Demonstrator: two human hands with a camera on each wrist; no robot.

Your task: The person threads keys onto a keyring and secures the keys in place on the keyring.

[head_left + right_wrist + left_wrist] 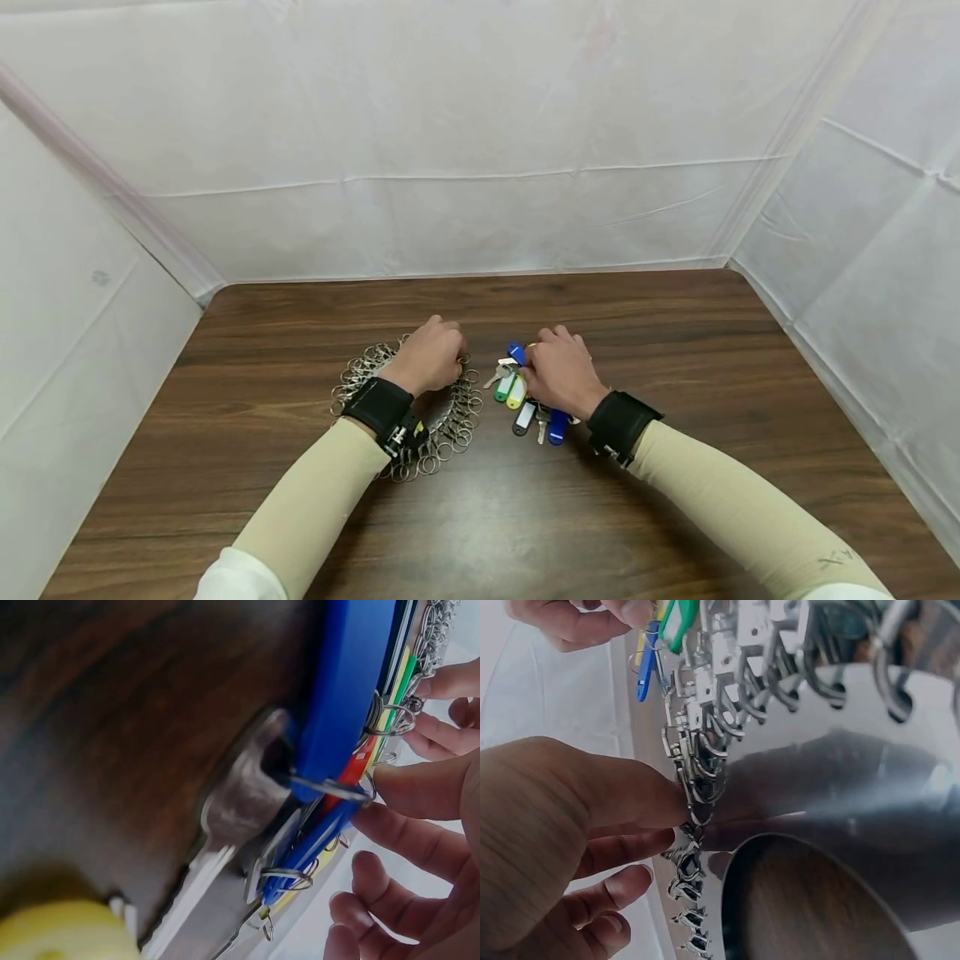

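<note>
Left hand (pixel 429 357) pinching clip on metal ring organizer (pixel 450 417), left of centre. Right hand (pixel 558 372) curling fingers over tagged keys (pixel 525 398) just beside it. Risk, judged: tags snagging neighbouring rings, organizer sliding on smooth wooden table (pixel 675 333). White sheeting (pixel 480 125) enclosing three sides.

Head view: from above, facing forward and down over the counter (pixel 675 350), both hands well in frame.
Left wrist view: very near the ring of clips (pixel 697 772).
Right wrist view: low, pressed close to the tagged keys (pixel 337 712).
Shared: the tagged keys and clips appear in all three.
</note>
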